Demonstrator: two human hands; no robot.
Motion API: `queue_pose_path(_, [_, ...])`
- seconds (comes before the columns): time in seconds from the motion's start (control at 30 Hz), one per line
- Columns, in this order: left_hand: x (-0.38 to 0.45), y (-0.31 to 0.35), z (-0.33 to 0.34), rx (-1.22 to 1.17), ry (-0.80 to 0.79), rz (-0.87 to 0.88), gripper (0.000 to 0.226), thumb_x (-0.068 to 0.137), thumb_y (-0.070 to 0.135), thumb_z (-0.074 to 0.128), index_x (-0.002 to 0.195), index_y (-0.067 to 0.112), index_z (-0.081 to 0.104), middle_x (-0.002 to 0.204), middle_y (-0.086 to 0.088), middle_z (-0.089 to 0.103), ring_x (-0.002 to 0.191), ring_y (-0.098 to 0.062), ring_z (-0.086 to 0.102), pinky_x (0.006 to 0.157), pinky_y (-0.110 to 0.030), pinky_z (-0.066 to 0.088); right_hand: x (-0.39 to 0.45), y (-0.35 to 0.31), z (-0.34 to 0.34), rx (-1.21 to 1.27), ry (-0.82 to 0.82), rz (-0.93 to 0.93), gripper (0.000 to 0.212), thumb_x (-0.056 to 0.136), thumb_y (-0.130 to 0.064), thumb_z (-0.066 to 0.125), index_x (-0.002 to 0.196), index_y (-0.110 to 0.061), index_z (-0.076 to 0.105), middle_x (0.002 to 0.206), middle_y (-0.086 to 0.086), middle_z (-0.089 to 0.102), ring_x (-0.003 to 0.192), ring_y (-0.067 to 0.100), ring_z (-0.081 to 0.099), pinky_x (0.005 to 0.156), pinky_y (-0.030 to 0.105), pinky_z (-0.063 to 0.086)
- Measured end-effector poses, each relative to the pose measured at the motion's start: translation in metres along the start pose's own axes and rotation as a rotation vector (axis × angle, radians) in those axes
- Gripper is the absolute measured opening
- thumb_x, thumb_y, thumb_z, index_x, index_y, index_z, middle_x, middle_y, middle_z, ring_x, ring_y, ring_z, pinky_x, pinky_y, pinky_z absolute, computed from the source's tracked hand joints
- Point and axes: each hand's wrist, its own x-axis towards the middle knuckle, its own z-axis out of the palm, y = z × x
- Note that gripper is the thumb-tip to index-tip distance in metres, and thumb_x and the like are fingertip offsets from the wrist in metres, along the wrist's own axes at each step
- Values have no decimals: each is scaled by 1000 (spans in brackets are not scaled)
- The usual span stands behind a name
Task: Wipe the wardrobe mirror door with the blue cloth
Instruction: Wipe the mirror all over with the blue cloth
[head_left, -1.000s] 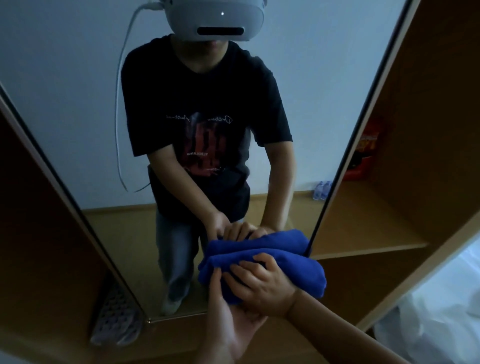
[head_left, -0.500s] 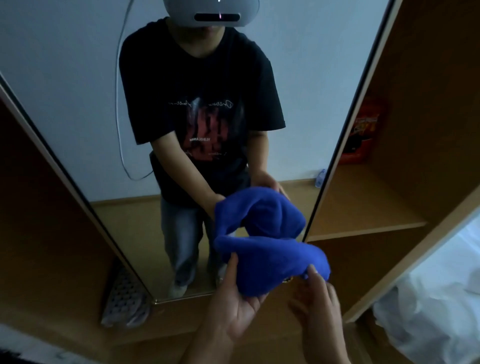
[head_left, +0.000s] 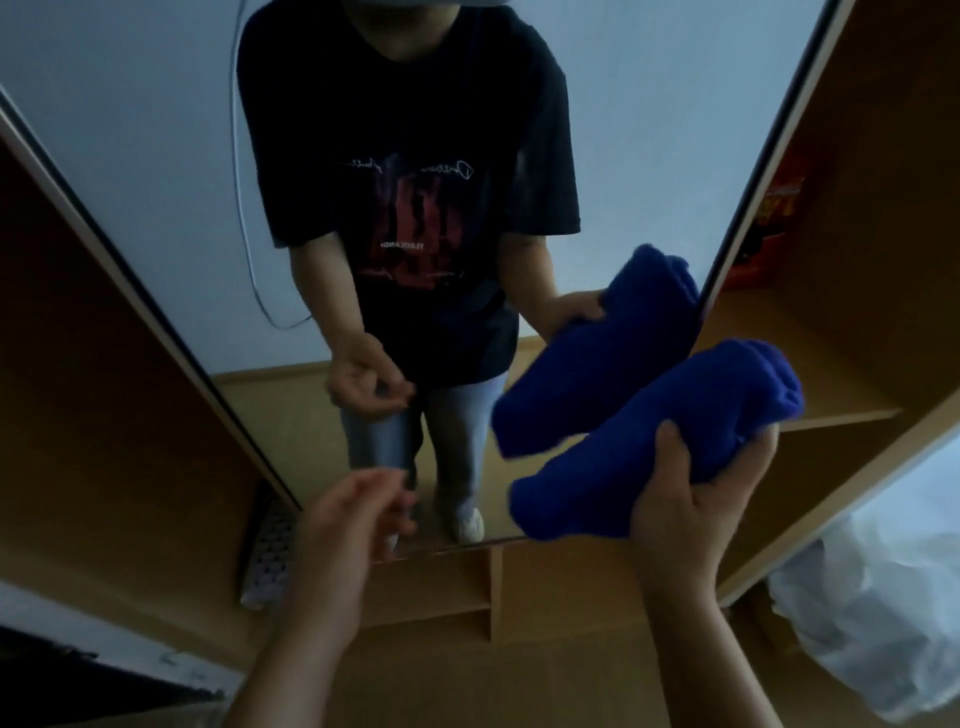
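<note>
Blue cloth (head_left: 649, 447): we see a thick, deep-blue towel, folded into a fat roll, matte and fuzzy. It sits low and right of centre, in front of the mirror's lower right corner; we cannot tell whether it touches the glass. Its reflection shows just above it.

Right hand (head_left: 691, 493) grips the cloth from beneath, thumb curled up over the near side, fingers wrapped round the far end.

Left hand (head_left: 343, 525) holds nothing; its fingers are loosely bent with a narrow gap between them, blurred. It hangs well apart from the cloth, before the mirror's bottom edge.

Mirror door (head_left: 156, 156) is tall and dark-edged, and reflects the person in a dark printed T-shirt and light jeans.

Against half a second ago: we note the cloth then lay in the left palm, with the right hand just beside its end. Now the right hand alone carries it, further right, and the left hand has let go and drawn off leftward.

Beyond: wooden wardrobe shelf (head_left: 810, 358) to the right, a red packet (head_left: 769, 234) on it, white bedding (head_left: 883, 623) at lower right.
</note>
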Motion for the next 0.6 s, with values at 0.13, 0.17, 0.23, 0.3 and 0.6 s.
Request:
queue_pose_path(0.13, [17, 14, -41, -23, 445, 348, 17, 93, 23, 53, 77, 28, 55, 70, 8, 53, 58, -1, 48, 55, -21, 38, -3, 34, 22, -316, -128, -249, 48, 78, -29, 56, 121, -22, 37, 119, 7, 34, 111, 15, 36, 92, 29, 34])
queue_pose_path(0.17, [23, 17, -47, -28, 481, 400, 11, 94, 23, 51, 86, 31, 55, 82, 9, 55, 68, 0, 50, 61, -19, 39, -5, 43, 25, -367, -158, -269, 49, 74, -31, 57, 118, -19, 38, 118, 14, 34, 110, 18, 35, 91, 32, 33])
queue_pose_path(0.23, [38, 15, -54, 52, 510, 440, 21, 96, 29, 47, 115, 31, 54, 111, 6, 55, 92, -2, 53, 74, -17, 42, -7, 54, 27, -394, -177, -247, 51, 66, -33, 56, 111, -17, 38, 115, 26, 37, 109, 25, 35, 88, 37, 33])
queue_pose_path(0.3, [47, 8, -54, 201, 480, 429, 35, 98, 38, 39, 130, 29, 48, 128, -1, 50, 111, -11, 50, 86, -25, 41, -10, 62, 23, -378, -183, -183, 52, 62, -35, 55, 107, -18, 37, 116, 28, 38, 109, 29, 36, 87, 36, 33])
queue_pose_path(0.6, [59, -16, -35, 0, 412, 281, 39, 102, 35, 22, 133, 23, 41, 125, 11, 41, 119, -2, 38, 101, -22, 30, -39, 136, -7, -596, -413, -2, 55, 63, 3, 81, 105, -4, 47, 120, 21, 35, 105, 26, 38, 86, 43, 42])
